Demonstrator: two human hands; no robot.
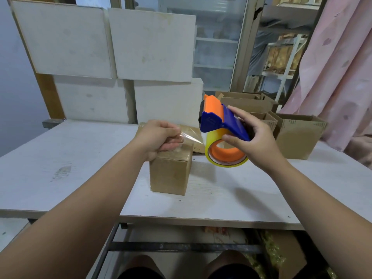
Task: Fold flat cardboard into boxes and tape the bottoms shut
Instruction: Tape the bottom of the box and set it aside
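Brown cardboard box point(170, 174) is sitting on the white worktop point(80, 154); your left hand point(159, 137) is pinching the clear tape strip point(192, 137) above it, and your right hand point(256, 139) is gripping the orange-and-blue tape dispenser point(214, 111) beside it.

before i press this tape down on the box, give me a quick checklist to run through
1. Tape end held: left hand pinches the tape strip: ok
2. Dispenser grip: right hand holds the tape dispenser above the table: ok
3. Strip stretched from hand to roll, no fold visible: ok
4. Box resting flat on the table: ok
5. Flaps flush: the left hand hides the seam: cannot tell
6. Strip lined up with the seam: cannot tell
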